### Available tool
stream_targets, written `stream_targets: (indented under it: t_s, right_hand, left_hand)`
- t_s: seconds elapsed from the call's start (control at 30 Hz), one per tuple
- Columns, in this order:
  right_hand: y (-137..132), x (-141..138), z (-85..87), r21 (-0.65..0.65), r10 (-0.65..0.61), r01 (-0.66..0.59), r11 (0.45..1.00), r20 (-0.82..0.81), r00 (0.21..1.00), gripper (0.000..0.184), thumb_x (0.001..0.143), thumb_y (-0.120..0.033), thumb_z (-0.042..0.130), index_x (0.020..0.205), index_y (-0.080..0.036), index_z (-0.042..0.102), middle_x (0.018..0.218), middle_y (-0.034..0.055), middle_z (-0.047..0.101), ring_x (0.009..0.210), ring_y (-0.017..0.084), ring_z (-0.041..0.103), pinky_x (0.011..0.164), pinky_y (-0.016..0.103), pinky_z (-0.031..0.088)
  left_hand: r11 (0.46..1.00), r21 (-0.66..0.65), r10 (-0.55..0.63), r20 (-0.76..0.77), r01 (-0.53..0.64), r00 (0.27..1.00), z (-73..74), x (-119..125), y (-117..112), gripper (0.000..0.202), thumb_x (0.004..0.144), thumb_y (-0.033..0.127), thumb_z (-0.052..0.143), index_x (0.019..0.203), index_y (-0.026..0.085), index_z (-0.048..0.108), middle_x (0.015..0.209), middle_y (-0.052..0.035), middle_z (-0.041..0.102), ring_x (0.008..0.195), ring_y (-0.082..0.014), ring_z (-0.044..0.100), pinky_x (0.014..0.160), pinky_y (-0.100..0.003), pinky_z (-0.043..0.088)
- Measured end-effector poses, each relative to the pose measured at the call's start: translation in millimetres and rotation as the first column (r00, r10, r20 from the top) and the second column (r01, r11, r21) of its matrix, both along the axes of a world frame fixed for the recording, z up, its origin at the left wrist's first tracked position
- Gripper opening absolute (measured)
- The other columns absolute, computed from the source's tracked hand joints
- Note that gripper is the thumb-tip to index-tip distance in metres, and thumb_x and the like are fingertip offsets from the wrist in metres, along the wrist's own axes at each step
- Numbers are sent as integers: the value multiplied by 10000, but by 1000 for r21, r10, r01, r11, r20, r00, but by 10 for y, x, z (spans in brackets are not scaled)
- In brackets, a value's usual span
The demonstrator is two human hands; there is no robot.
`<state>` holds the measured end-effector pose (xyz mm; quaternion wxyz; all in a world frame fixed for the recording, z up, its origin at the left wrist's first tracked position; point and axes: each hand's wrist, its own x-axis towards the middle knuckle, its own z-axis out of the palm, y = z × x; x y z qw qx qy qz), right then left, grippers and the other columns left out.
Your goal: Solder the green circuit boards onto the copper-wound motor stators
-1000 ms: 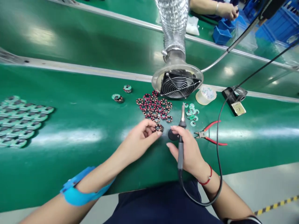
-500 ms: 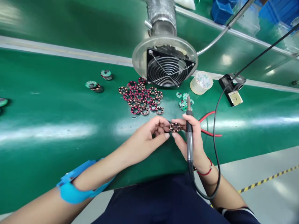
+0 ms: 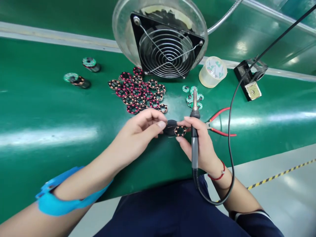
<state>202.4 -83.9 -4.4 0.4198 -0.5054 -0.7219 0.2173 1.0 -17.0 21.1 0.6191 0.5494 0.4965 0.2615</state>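
Observation:
My right hand [image 3: 203, 141] is closed round a soldering iron [image 3: 195, 144], its tip pointing away from me. Between the same hand's thumb and fingertips sits a small copper-wound motor stator [image 3: 180, 131]. A fine wire seems to run from the stator's left side toward my left hand [image 3: 143, 131], whose thumb and index finger are pinched together; what lies between them is too small to make out. Just behind the stator, a dark round disc [image 3: 171, 127] lies on the green bench. Past my left fingers is a cluster of wound stators [image 3: 135, 92], some red, some copper.
Overhead hangs a fume-extractor fan [image 3: 169, 49]. Small green circuit boards [image 3: 194, 98] and red-handled pliers [image 3: 219, 131] lie near my right hand. Beyond stand a tape roll [image 3: 212, 72] and an iron stand [image 3: 249, 80]. Two board-topped motor parts [image 3: 77, 80] stand at left. The iron's cable [image 3: 229, 131] loops at right.
My left hand has moved left, away from the stator, uncovering the dark disc. My right hand keeps the iron and stator. The view has shifted closer to the bench.

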Motion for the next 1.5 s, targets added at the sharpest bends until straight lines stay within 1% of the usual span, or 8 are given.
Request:
stream_targets:
  t_s: [0.23, 0.57, 0.73, 0.97, 1.07, 1.13, 1.3, 1.5]
  right_hand:
    - [4, -21, -12, 20, 25, -26, 999, 52, 998, 549, 1064, -198, 639, 1555, -328, 430, 1277, 58, 806, 1075, 240, 790, 917, 426, 671]
    - [30, 1, 15, 47, 42, -47, 998, 97, 994, 526, 1051, -161, 604, 1528, -319, 450, 1245, 56, 817, 968, 260, 761, 821, 426, 635]
    - [41, -6, 17, 80, 74, -84, 993, 122, 990, 492, 1065, -157, 586, 1520, -300, 463, 1260, 65, 820, 960, 258, 740, 807, 418, 604]
    - [112, 67, -13, 20, 75, -78, 997, 144, 987, 440, 1072, -184, 614, 1474, -319, 493, 1241, 44, 832, 1032, 269, 745, 893, 437, 602]
    - [188, 48, -89, -28, 105, -103, 994, 116, 988, 421, 1091, -229, 610, 1481, -324, 481, 1255, 36, 832, 1103, 270, 753, 969, 459, 602]
    - [223, 35, -155, -77, 147, -139, 987, 121, 982, 398, 1101, -252, 590, 1480, -316, 485, 1279, 46, 829, 1130, 270, 754, 997, 473, 601]
    - [201, 103, -198, -115, 158, -139, 984, 184, 970, 471, 1067, -232, 596, 1516, -295, 464, 1370, 91, 792, 1238, 304, 731, 1068, 530, 598]
    - [199, 375, -164, -32, -83, 86, 996, 98, 992, 501, 1031, -156, 578, 1487, -338, 480, 1302, 60, 769, 1234, 258, 749, 1099, 499, 612]
  left_hand:
    - [977, -145, -150, 55, 157, 987, -27, 75, 3, 252, 796, 456, 692, 798, 222, 598, 717, 41, 561, 660, -137, 494, 624, -277, 421]
    - [992, 122, -29, -82, 39, 996, 75, -114, 82, 171, 855, 404, 670, 817, 245, 619, 764, 21, 615, 705, -160, 550, 647, -295, 472]
    - [965, 83, -234, -156, 249, 960, 19, -7, 102, 281, 870, 490, 586, 764, 234, 636, 688, 2, 610, 659, -182, 549, 609, -320, 454]
    - [990, 127, 86, -165, -65, 983, 26, -156, 183, 195, 893, 390, 637, 776, 236, 615, 722, 9, 632, 704, -172, 572, 669, -326, 452]
    - [968, 242, 132, -265, -66, 955, 66, -264, 151, 191, 962, 401, 608, 857, 242, 624, 768, 18, 635, 714, -172, 576, 683, -333, 472]
    - [898, 438, 132, -367, 45, 921, 46, -296, 152, 201, 1004, 386, 580, 897, 231, 650, 848, -8, 675, 776, -187, 613, 749, -357, 517]
    - [507, 730, 97, -577, 458, 811, -247, -216, 366, 289, 1084, 347, 532, 1185, 222, 773, 1339, -123, 766, 1286, -376, 661, 1102, -599, 507]
    - [342, 690, -11, -675, 637, 737, -554, -109, 621, 375, 1122, 282, 451, 1107, 209, 818, 1435, -166, 759, 1428, -438, 611, 1091, -657, 518]
